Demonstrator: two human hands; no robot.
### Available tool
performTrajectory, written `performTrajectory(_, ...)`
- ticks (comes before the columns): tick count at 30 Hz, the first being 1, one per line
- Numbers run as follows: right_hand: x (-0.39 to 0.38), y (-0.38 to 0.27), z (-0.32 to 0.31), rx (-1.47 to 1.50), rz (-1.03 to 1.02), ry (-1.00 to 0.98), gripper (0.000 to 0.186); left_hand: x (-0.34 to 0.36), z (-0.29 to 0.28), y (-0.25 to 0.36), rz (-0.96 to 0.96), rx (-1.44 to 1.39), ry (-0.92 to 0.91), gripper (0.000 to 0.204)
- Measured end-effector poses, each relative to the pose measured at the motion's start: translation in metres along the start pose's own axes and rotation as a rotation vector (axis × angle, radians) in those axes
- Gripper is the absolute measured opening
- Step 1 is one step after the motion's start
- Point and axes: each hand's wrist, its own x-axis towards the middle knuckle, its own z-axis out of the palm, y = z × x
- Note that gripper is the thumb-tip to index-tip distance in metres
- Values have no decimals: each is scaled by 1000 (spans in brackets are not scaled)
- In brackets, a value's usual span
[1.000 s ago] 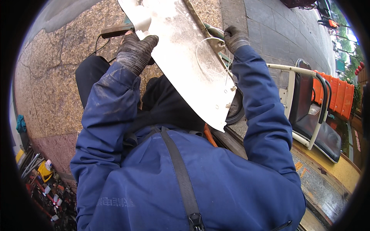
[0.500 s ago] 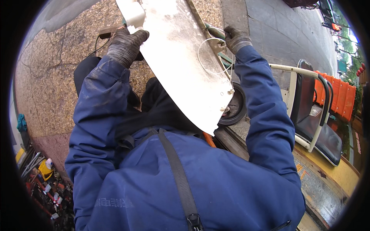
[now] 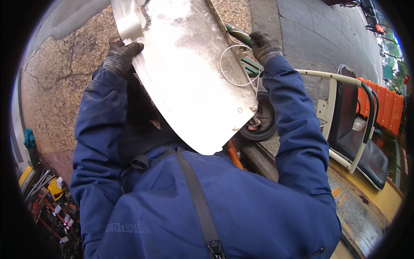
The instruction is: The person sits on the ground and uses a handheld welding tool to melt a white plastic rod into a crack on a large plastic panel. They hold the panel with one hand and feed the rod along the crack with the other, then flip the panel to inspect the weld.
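Observation:
A large white curved panel (image 3: 189,82), scuffed with brown dirt, slants in front of my chest, its pointed lower end close to my jacket. My left hand (image 3: 122,57), in a grey worn work glove, closes on the panel's left edge beside a raised white bracket (image 3: 130,26). At the opposite side, my gloved right hand (image 3: 265,46) is closed at the end of a dark green bar (image 3: 238,34) by the panel's right edge. A thin white cable (image 3: 221,64) loops from that edge over the panel. My fingertips are partly hidden on both sides.
A black wheel (image 3: 268,121) and an orange bar (image 3: 234,154) lie below the panel. To the right stands a black seat with a cream metal frame (image 3: 331,76), near orange barriers (image 3: 379,103). Piled tools and parts (image 3: 51,207) sit at lower left. Cracked brown ground (image 3: 56,95) spreads left.
The panel and my left hand have shifted left, and the panel's face has turned more toward me. More of the wheel and orange bar shows. My right hand has barely moved.

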Motion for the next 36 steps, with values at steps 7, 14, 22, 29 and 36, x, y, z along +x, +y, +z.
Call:
performTrajectory(7,-7,5,4,-68,-55,4,20,4,-5,2,-10,112,61,36)
performTrajectory(14,-10,2,-2,-89,-83,3,20,9,-8,-5,16,152,77,39)
performTrajectory(22,-9,-8,-12,-122,-101,-50,20,18,-23,-24,-63,215,187,45)
performTrajectory(29,-9,-20,-25,-166,-89,-55,21,4,5,-11,789,946,541,49)
performTrajectory(36,-11,-29,-28,-196,-65,-58,18,30,146,-31,546,768,-291,51)
